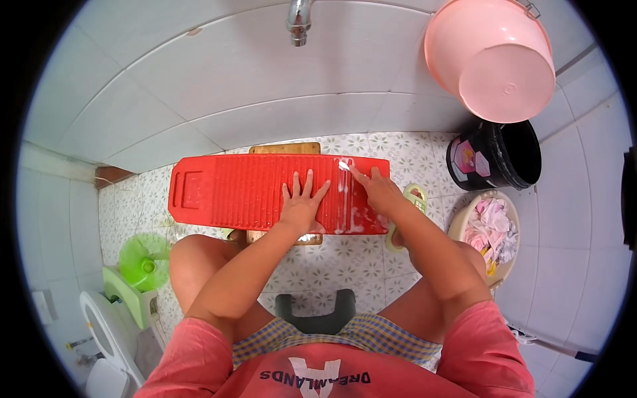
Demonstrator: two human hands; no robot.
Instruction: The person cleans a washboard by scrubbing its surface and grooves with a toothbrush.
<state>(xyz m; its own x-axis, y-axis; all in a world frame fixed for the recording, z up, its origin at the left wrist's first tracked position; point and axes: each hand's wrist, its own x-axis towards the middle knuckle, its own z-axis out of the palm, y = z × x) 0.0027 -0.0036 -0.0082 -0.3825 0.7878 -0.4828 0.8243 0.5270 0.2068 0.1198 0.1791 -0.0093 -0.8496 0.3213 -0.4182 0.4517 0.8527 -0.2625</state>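
Pink-red cloth nearest: shirt (411,371) is filling the bottom of the view, white and dark lettering running across it, checked shorts (265,341) showing just beyond. Dark stool (318,324) is showing in part between the thighs. Both bare forearms are reaching forward to a red washboard (232,192), which is lying crosswise ahead of the knees, ridged face up.

Left hand (302,211) is lying palm down near the middle of the ridges, fingers spreading wide, open, gripping nothing. Right hand (385,196) is resting over the right end, index finger pointing toward a streak of white suds (344,192); the other fingers are partly hidden, so cannot tell whether they are standing open or closing on anything. Suds are clinging to that end, down to the near edge.

Wood (285,148) is poking out beneath the washboard, near and far sides. Pale green slipper (415,196) is showing beside the right forearm, on patterned floor (358,265).

Farther right: beige basin (458,232) is holding pink and white clothes (490,225); beyond it, black bucket (474,174) is bearing a pink label. Pink bucket (507,83) is turning its base outward. Left: white toilet (106,331) is standing. Ahead, metal tap (299,23) is jutting over the wall (252,66).
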